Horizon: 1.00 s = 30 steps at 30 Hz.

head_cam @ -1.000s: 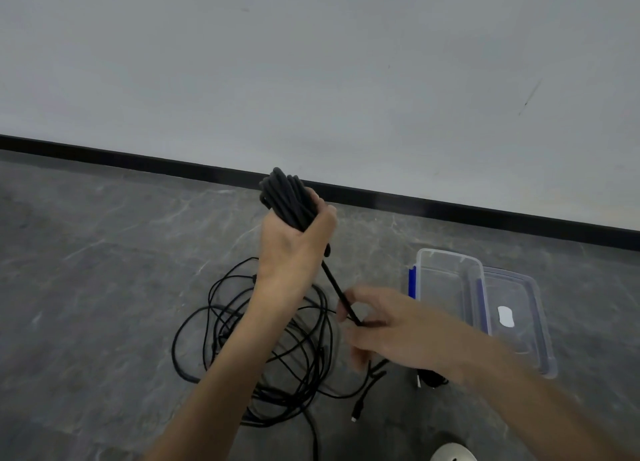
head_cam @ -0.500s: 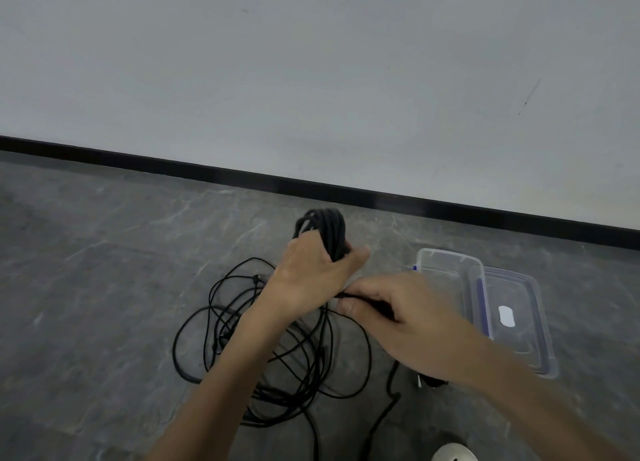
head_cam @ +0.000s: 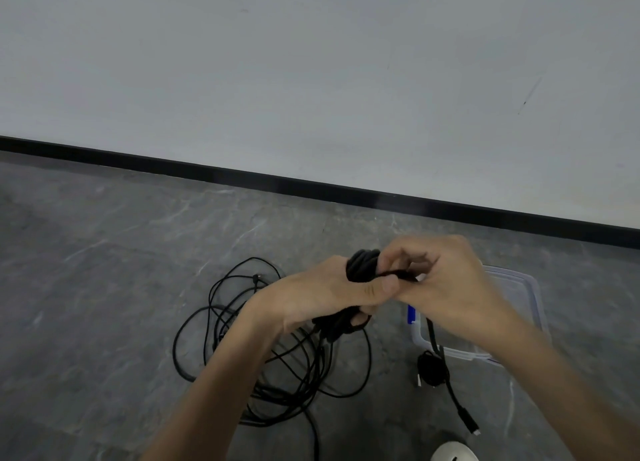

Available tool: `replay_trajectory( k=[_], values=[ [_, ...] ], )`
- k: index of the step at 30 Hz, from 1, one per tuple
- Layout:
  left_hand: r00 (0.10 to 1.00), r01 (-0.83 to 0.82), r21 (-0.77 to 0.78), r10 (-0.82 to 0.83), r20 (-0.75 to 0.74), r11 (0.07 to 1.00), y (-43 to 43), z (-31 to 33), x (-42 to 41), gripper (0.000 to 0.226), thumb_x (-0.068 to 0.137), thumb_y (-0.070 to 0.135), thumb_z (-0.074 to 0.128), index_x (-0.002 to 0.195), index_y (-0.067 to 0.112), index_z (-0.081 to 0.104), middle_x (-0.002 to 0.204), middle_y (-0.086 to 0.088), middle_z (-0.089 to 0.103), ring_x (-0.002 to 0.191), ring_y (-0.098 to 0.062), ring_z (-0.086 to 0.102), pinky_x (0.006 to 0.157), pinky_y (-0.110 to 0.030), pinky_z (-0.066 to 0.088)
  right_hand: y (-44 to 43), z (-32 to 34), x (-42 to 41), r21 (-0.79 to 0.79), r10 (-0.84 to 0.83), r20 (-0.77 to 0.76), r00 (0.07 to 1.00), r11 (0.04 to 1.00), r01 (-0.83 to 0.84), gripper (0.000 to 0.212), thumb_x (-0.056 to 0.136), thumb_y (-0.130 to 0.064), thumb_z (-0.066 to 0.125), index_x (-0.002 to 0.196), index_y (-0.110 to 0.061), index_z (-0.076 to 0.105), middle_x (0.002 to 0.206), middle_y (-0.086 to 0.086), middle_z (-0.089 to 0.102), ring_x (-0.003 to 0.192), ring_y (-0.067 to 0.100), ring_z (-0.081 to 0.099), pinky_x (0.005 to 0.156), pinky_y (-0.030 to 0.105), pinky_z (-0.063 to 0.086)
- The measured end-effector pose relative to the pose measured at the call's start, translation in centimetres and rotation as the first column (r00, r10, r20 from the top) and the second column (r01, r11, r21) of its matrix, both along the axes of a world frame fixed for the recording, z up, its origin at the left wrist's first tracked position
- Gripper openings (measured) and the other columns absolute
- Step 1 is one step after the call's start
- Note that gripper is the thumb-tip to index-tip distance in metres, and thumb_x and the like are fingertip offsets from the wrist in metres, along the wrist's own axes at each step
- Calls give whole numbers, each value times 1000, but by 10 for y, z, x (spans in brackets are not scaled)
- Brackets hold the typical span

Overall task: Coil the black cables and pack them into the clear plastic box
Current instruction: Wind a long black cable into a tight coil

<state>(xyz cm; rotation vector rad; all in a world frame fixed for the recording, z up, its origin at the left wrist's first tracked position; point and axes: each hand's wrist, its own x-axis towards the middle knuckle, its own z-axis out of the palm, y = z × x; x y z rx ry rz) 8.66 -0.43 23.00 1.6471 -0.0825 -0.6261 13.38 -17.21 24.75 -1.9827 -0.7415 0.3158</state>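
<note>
Two hands work on one black cable bundle [head_cam: 360, 265], held in the air just left of the clear plastic box [head_cam: 457, 353]. We record the left hand [head_cam: 322, 294] as wrapped round the bundle: the thumb lies across its front, the fingers curl beneath it, and coil loops show above and below the fist. We record the right hand [head_cam: 450, 284] as pinching the cable's free run [head_cam: 398, 273] between thumb and forefinger, right against the bundle and touching the left thumb. From under this hand the cable's tail [head_cam: 432, 332] hangs down across the near rim of the box and ends in a small plug [head_cam: 469, 422] in front of the box.

A blue latch [head_cam: 411, 313] shows on the left end of the box. We cannot tell what the box contains, since the right hand and forearm hide most of it. A small wound black cable [head_cam: 431, 370] lies at the box's near-left corner; we cannot tell whether the two touch. A loose tangle of black cable [head_cam: 304, 367] lies spread on the grey stone floor [head_cam: 104, 270] left of the box, and strands rise from it to the underside of the bundle. A white rounded object [head_cam: 453, 453] in front of the box is cut off by the frame edge. Beyond the box, a black baseboard [head_cam: 242, 176] runs along the foot of a pale wall [head_cam: 311, 62].
</note>
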Motion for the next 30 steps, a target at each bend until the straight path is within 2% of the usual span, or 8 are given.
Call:
replay_trajectory(
  k=[3,5,7,12,18,24,28,30],
  values=[
    [1000,22,55,-22,-12,998,4,3,-1,49,68,54,78,79,10,61,65,-3,53,62,-14,50,59,-17,41,-2,-3,4,10,32,-30,999,999,-32,26,62,-43,76,77,-21,71,75,-4,71,72,8,69,77,34,56],
    [1000,7,94,-4,-31,996,5,5,-2,45,79,36,76,93,-3,60,74,-9,51,69,-19,49,61,-19,40,-4,-5,6,9,71,-32,997,997,-70,19,68,-21,81,82,-17,69,81,-5,72,80,5,69,84,26,54],
    [999,-11,120,18,-49,993,6,4,-2,38,87,28,70,93,-8,59,72,-10,50,67,-19,48,57,-17,39,-5,-8,7,10,80,-6,997,997,-80,17,72,-9,80,83,-15,68,81,-9,71,83,5,68,85,22,53],
    [987,-47,40,52,-150,998,5,5,-3,24,92,27,62,75,11,54,69,-5,48,62,-15,48,63,-24,40,-4,-15,10,25,26,129,991,999,-29,12,75,-9,78,83,-13,70,82,-13,71,82,2,67,80,17,52],
    [975,-70,-129,40,-218,989,6,6,-4,24,88,33,59,76,13,52,63,2,44,56,-11,42,56,-19,39,-5,-19,14,-105,102,378,920,992,-67,12,84,-22,68,89,-11,69,80,-8,70,83,5,62,73,20,48],
    [953,-173,-455,32,-302,873,12,9,-3,18,92,24,49,80,10,49,61,7,48,52,-4,41,51,-15,35,-11,-25,25,-153,56,343,938,988,-4,9,91,-17,60,95,-10,65,76,-3,71,70,16,68,65,31,49],
    [961,-188,-500,53,-272,846,15,8,-3,20,90,25,55,75,12,52,60,6,45,52,-6,40,52,-16,37,-9,-25,22,-118,64,195,979,992,-41,10,94,-14,54,100,-11,62,73,-7,70,73,3,66,69,18,50],
    [965,-199,-582,55,-256,789,18,7,-1,21,84,27,65,72,13,55,61,5,42,53,-8,41,54,-17,39,-8,-27,22,-134,83,121,989,989,-66,11,97,-12,50,99,-10,61,69,-9,66,70,2,64,66,13,48]
  ],
)
